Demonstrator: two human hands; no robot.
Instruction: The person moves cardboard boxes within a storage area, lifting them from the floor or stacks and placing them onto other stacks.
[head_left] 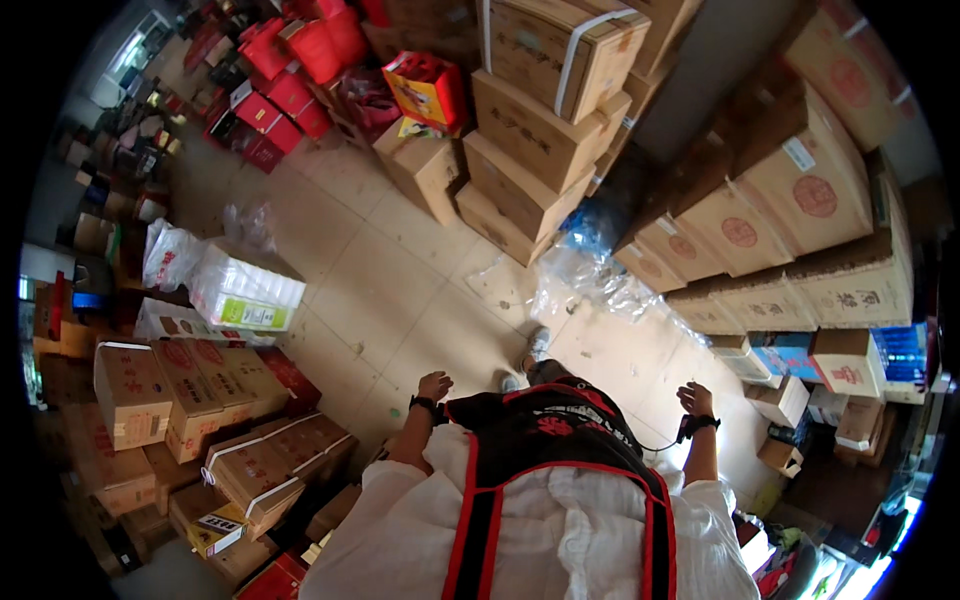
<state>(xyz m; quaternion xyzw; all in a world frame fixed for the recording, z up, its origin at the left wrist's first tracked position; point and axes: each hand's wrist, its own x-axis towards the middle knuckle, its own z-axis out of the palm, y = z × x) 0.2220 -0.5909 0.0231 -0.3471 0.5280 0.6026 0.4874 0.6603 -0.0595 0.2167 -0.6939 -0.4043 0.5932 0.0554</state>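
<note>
My left hand (434, 386) hangs at my left side over the tiled floor, its fingers loosely bent but apart, with nothing seen in it. On the other side my right hand (695, 399) is held out with parted fingers, touching nothing. Each wrist wears a black band. A black apron (550, 425) with red edging covers my front over a white shirt. Nearest to my left hand are strapped brown cartons (275, 460); to the right of my right hand lie smaller boxes (780, 400).
Tall stacks of cartons (535, 130) rise ahead, and more cartons (745, 225) line the right. Crumpled clear plastic (600, 290) lies on the floor (400, 270) before them. A plastic-wrapped white pack (245, 285) stands left. Red bags (320, 50) and red boxes (285, 105) sit far left.
</note>
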